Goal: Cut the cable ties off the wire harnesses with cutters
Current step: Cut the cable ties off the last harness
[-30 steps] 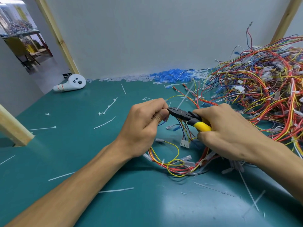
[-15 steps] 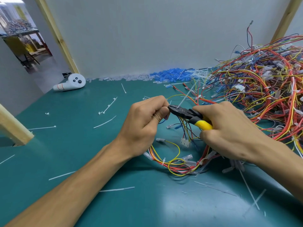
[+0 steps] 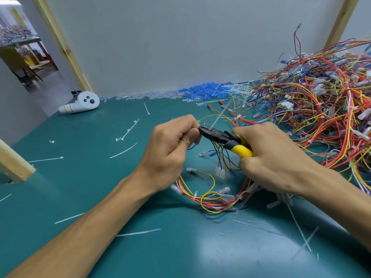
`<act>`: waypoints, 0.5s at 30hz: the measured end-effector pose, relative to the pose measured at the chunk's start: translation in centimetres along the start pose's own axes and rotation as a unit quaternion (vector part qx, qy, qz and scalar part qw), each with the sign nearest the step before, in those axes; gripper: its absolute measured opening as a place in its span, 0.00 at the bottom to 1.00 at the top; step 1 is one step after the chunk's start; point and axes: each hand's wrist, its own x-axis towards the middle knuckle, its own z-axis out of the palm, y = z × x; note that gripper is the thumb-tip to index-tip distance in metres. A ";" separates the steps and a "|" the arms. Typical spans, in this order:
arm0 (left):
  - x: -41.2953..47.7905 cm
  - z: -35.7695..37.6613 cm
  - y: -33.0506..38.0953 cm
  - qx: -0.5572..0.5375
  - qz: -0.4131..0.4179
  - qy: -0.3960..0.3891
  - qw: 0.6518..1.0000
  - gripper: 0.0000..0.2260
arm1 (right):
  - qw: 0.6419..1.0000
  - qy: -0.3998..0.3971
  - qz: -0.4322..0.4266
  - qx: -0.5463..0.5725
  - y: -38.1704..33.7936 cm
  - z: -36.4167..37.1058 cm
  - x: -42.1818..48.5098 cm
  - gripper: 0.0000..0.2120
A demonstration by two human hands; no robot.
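Note:
My left hand (image 3: 170,151) is curled into a fist and pinches part of a wire harness (image 3: 212,197) between thumb and forefinger, held above the green table (image 3: 80,187). My right hand (image 3: 275,159) grips cutters (image 3: 226,140) with black jaws and yellow handles. The jaw tips sit right at my left thumb, against a white cable tie (image 3: 217,117) whose tail sticks up and away. The rest of the harness, red, yellow and blue wires with white connectors, loops down onto the table below both hands.
A big tangled pile of harnesses (image 3: 321,109) fills the right side. Blue and clear sleeves (image 3: 200,92) line the back wall. Cut ties (image 3: 126,150) lie scattered on the left and front. A white controller (image 3: 80,103) lies at the back left, near wooden posts (image 3: 14,167).
Both hands have lifted slightly and held their grips. The cutter jaws stay at the cable tie next to my left thumb.

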 end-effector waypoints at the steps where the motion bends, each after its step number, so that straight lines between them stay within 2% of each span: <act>1: 0.0 0.1 0.1 -0.002 0.000 -0.001 1.000 0.14 | 1.000 -0.003 0.003 0.010 0.1 -0.1 0.0 0.10; 6: 0.0 -0.1 -0.1 0.023 0.006 -0.001 1.000 0.14 | 1.000 -0.015 0.004 -0.018 0.1 0.2 0.0 0.09; 10: 0.0 0.1 0.0 0.017 0.003 -0.007 1.000 0.14 | 0.996 -0.033 0.025 0.074 -0.1 0.2 0.0 0.08; 15: 0.0 -0.1 0.0 0.038 0.008 -0.002 0.999 0.13 | 0.986 -0.083 0.049 0.133 -0.4 0.2 0.1 0.09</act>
